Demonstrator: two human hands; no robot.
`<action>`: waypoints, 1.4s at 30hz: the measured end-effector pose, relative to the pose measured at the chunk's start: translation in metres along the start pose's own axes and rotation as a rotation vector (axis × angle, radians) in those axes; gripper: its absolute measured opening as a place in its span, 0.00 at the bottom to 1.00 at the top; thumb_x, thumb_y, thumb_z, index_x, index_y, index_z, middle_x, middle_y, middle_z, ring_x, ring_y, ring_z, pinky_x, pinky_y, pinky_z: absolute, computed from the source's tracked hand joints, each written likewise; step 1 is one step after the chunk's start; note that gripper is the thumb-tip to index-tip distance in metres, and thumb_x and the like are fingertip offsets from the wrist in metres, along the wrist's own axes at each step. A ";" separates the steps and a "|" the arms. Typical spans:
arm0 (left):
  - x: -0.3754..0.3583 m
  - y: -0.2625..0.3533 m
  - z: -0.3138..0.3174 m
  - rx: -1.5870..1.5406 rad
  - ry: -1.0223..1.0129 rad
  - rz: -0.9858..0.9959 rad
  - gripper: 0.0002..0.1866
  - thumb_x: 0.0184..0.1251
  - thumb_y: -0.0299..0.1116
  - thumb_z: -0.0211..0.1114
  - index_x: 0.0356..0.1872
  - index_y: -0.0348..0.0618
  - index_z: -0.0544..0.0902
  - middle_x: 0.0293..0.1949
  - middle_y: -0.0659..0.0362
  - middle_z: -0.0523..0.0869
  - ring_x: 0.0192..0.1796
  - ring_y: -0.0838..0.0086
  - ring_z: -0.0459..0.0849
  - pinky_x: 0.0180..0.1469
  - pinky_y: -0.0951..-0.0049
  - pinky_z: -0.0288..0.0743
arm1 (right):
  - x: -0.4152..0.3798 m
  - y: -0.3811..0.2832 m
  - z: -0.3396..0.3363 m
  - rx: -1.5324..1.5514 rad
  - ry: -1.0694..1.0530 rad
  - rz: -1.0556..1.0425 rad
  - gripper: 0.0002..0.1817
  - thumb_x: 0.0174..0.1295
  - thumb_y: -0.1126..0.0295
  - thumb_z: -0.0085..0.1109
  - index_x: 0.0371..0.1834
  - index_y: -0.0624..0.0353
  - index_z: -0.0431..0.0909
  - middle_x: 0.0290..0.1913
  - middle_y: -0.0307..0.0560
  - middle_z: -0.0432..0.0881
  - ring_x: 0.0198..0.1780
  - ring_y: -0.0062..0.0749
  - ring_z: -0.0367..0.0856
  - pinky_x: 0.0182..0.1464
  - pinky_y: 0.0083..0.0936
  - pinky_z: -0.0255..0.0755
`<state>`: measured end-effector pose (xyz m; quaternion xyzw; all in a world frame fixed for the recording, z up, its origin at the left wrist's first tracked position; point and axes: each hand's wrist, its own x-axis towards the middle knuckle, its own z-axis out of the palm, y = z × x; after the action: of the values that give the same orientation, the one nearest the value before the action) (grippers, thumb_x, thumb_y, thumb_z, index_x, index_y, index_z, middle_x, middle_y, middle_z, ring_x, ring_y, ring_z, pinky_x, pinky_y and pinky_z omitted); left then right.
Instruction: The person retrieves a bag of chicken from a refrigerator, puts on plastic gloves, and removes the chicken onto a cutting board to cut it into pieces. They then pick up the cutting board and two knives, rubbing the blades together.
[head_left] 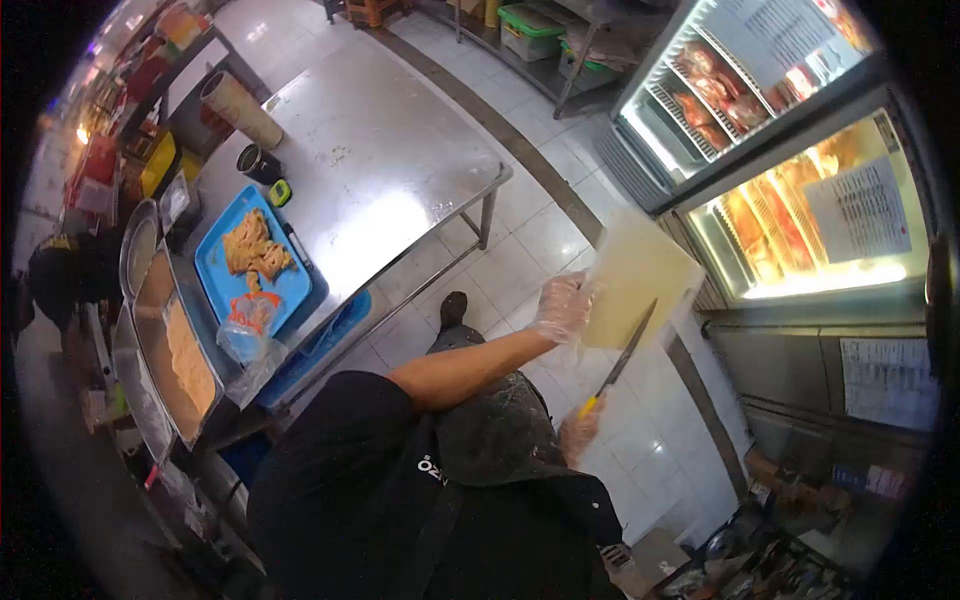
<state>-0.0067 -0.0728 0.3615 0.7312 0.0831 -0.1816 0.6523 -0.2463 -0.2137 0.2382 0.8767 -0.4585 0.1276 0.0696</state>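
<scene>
My left hand [566, 306], in a clear plastic glove, grips the edge of a pale cutting board [630, 285] held up over the tiled floor. Lower down, my right hand [580, 430], also gloved, is wrapped round the yellow handle of a long knife [625, 350]. The blade points up and lies in front of the board's lower right part; whether it touches the board I cannot tell. On the steel table to the left, a blue tray [212, 262] holds pieces of meat [256, 245] and a plastic bag [248, 318].
Two lit display fridges [700, 95] stand at the right. The steel table [400, 130] bears a paper roll [240, 110] and a dark cup [258, 164]. A metal pan of flour-like powder [188, 355] sits at the left. Shelving [560, 70] stands at the back.
</scene>
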 end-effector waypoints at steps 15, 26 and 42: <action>0.010 -0.009 -0.024 0.144 0.058 -0.005 0.14 0.61 0.41 0.63 0.41 0.42 0.85 0.22 0.62 0.84 0.24 0.81 0.80 0.29 0.77 0.75 | 0.035 0.002 0.053 0.692 0.069 -0.061 0.30 0.63 0.70 0.50 0.68 0.66 0.54 0.57 0.63 0.71 0.54 0.53 0.74 0.53 0.37 0.71; 0.045 -0.027 -0.118 -0.268 0.164 -0.016 0.15 0.61 0.41 0.64 0.43 0.42 0.84 0.27 0.61 0.85 0.27 0.80 0.80 0.30 0.77 0.75 | 0.075 -0.034 0.082 1.156 -0.325 0.022 0.32 0.56 0.81 0.50 0.68 0.59 0.57 0.56 0.59 0.72 0.56 0.46 0.72 0.59 0.28 0.64; 0.095 -0.031 -0.399 -0.630 0.831 0.314 0.13 0.65 0.37 0.61 0.39 0.36 0.83 0.31 0.65 0.84 0.32 0.83 0.78 0.34 0.81 0.73 | 0.083 -0.308 -0.005 0.937 -0.661 -0.413 0.17 0.61 0.68 0.51 0.51 0.60 0.64 0.45 0.50 0.67 0.39 0.33 0.72 0.41 0.26 0.71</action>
<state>0.1320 0.3130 0.3300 0.5142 0.2741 0.2558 0.7714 0.0510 -0.1023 0.2655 0.8781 -0.1713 0.0206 -0.4464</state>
